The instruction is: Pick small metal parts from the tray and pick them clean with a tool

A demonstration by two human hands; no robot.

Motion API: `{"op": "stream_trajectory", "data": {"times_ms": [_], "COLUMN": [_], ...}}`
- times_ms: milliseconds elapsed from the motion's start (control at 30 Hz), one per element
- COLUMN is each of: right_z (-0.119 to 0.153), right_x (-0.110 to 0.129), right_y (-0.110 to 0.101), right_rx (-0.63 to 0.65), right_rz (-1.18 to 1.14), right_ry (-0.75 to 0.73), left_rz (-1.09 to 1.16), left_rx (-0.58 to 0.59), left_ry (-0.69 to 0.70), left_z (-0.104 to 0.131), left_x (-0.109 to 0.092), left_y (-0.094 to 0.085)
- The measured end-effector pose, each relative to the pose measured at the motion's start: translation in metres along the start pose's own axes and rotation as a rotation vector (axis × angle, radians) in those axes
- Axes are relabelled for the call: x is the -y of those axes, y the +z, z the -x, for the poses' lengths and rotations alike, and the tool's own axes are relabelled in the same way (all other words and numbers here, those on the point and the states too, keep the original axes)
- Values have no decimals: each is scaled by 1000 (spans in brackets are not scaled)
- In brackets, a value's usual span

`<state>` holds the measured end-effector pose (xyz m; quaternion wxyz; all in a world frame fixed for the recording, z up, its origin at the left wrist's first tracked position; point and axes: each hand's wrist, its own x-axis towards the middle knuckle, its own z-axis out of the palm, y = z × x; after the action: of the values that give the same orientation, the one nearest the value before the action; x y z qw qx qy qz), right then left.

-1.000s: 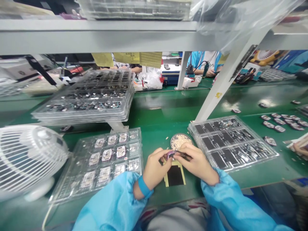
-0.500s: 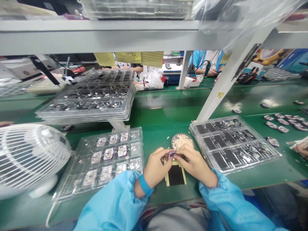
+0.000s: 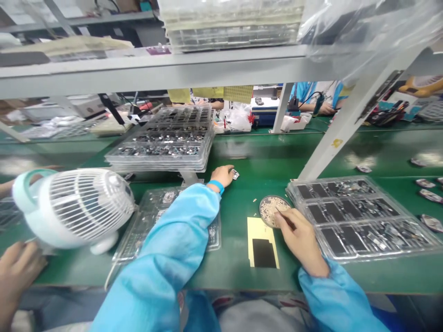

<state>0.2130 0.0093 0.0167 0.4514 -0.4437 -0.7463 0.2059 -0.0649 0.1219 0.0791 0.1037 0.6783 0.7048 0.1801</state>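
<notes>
**One part going out, next bit getting picked up**

While the left hand [image 3: 222,175] is stretched way out across the green belt [image 3: 249,161], its fingertips are pinched on a small module [image 3: 235,174] that sits right at the belt surface. I can't quite tell if it's fully let go, the view's too small there. So that piece looks finished and is at the drop-off spot, well apart from the work area.

The right hand [image 3: 301,240] is down by the round dish [image 3: 273,208] of tiny bits, fingers closed around thin tweezers [image 3: 284,218] with the tip over the dish rim. The yellow pad [image 3: 263,242] between the hands is bare, so no new part is set up yet.

Still to go, I'd say plenty: the clear tray [image 3: 360,216] on the right holds lots of pieces, and the tray [image 3: 152,221] under the left sleeve shows only a few.
</notes>
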Motion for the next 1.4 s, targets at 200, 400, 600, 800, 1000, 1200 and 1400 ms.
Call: {"op": "stream_trajectory", "data": {"times_ms": [200,400,600,800,1000,1200,1400], "right_z": [19,31,32,29,31,31,31], "right_x": [3,-12,-13,-9,-12,-11,-11], "right_y": [-12,-7,-3,-5,-1,-7,-9], "right_rx": [18,0,87,171,168,183,228], "right_rz": [-46,-26,-406,-467,-421,-343,-335], "right_ry": [-60,197,378,329,355,297,293], "left_rz": [-8,-118,-197,-119,621,627,486], "left_rx": [54,80,72,-26,17,373,282], "left_ry": [19,-103,-78,-56,-66,74,111], "left_z": [49,137,153,152,147,156,165], "left_x": [54,102,104,92,22,-47,-46], "left_y": [-40,-61,-45,-51,-22,49,58]}}
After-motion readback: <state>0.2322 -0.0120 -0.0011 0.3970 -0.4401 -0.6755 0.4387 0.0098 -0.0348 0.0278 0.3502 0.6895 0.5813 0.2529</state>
